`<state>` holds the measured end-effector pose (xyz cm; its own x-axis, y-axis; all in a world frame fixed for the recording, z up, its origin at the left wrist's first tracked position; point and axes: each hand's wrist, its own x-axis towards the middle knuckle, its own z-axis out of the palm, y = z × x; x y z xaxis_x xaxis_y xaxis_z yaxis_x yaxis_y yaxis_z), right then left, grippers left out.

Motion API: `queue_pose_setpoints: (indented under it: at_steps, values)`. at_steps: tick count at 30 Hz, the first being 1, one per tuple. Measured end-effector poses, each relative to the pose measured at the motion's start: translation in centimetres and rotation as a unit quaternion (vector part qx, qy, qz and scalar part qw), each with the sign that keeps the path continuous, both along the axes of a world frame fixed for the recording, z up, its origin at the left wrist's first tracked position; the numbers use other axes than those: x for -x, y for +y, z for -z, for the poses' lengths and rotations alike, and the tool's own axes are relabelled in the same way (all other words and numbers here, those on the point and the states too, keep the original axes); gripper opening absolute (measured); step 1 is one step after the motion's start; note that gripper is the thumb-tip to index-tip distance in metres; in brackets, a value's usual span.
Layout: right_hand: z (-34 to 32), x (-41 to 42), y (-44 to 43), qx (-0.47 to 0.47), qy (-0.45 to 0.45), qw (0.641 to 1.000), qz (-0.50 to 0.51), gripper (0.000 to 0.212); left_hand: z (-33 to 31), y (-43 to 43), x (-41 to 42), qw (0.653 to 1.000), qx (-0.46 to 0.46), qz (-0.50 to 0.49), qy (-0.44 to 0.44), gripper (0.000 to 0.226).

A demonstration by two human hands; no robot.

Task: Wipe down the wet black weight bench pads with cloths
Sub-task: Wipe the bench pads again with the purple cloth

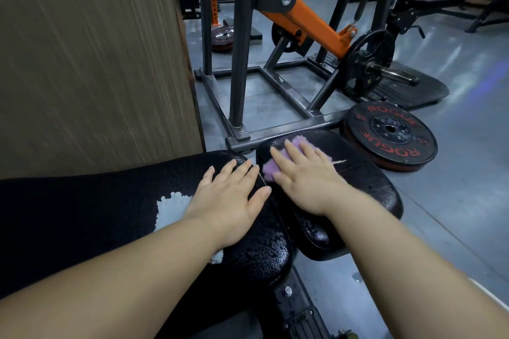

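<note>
grey gym floor, machines behind, wood-grain panel close on the left.

edges/room:
- long back pad runs right up to the panel's lower edge, so it's tight on that side
- seat pad sits just beside it with a narrow gap between them
- seat pad's far edge is near the steel frame base of the orange-armed machine
- rogue bumper plate lies on the floor just past the seat pad's far right corner
- bare floor lies to the right of the seat pad

hands:
- left hand lies flat with fingers straight and spread, palm pressing the white cloth onto the end of the back pad. the cloth pokes out on both sides of the wrist; nothing is curled round it.
- right hand is the same: flat, fingers straight, pressing the purple cloth onto the near-left part of the seat pad, slightly motion-blurred.

water beads show on both pads, thick near the back pad's rounded end.

counts: 2 pads, 2 cloths, 2 hands. at least 3 plates: the rogue one, one loaded on the machine sleeve, one on the floor further back.
</note>
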<state>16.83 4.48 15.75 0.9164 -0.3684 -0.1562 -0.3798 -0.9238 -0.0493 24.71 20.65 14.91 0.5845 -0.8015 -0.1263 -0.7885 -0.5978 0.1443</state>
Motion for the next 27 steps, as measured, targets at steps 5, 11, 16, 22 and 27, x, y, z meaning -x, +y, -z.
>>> queue_pose_setpoints:
  at_steps: [5, 11, 16, 22, 27]
  values:
    - [2.3, 9.3, 4.1, 0.062, -0.127, 0.99, 0.008, 0.055, 0.0, 0.0, -0.1, 1.0, 0.015, -0.001, 0.017, 0.065]
    - [3.0, 10.4, 4.9, 0.024, -0.176, 0.984, 0.032, 0.055, -0.2, 0.1, 0.2, 0.999, 0.029, -0.005, 0.03, 0.064]
    - [1.1, 7.1, 3.3, -0.14, -0.26, 0.952, 0.087, 0.066, -0.2, 0.1, 0.1, 0.998, 0.048, -0.01, 0.043, 0.057]
    - [0.1, 5.6, 0.8, -0.162, -0.216, 0.963, -0.011, 0.037, -0.4, 0.5, 0.0, 0.994, 0.091, -0.002, 0.059, 0.049]
    - [0.4, 8.0, 0.8, -0.069, -0.201, 0.977, 0.017, 0.037, -0.9, 0.6, 0.6, 0.989, 0.129, 0.028, 0.064, 0.044]
